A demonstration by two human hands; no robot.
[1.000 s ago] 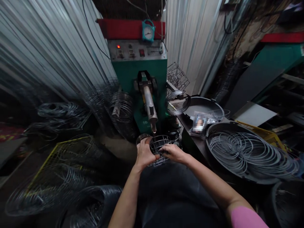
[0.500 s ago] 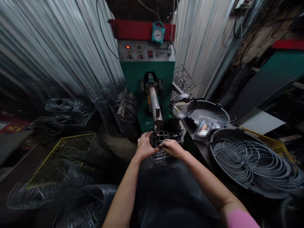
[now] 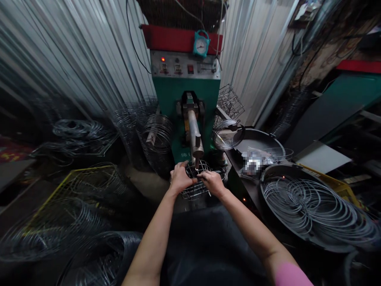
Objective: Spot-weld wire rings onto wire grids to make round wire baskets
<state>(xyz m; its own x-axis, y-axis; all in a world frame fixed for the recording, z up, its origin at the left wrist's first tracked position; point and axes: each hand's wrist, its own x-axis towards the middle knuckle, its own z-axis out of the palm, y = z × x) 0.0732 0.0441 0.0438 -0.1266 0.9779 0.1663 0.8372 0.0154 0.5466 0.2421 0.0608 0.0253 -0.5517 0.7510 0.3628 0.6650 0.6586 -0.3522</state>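
A round wire basket (image 3: 195,193) is held between my two hands beneath the electrode arm (image 3: 195,133) of a green spot welding machine (image 3: 166,93). My left hand (image 3: 181,178) grips the basket's left side, its thumb pointing inward along the wires. My right hand (image 3: 212,182) is closed at the right side, with thumb and fingertips pinched on the basket's wire close to the electrode tip (image 3: 197,163). The basket's lower part is partly hidden by my hands and the dim light.
Wire rings (image 3: 306,198) fill a black round tray at right, near a second pan (image 3: 262,139). Wire coils (image 3: 157,133) hang left of the machine. A yellow-rimmed crate (image 3: 56,190) and more wire parts (image 3: 101,258) stand at left. A teal clock (image 3: 201,43) sits on top.
The basket has turned and shifted slightly left in my hands. My right hand has moved a little left and up. Small orange sparks now show at the right; the camera view has shifted slightly.
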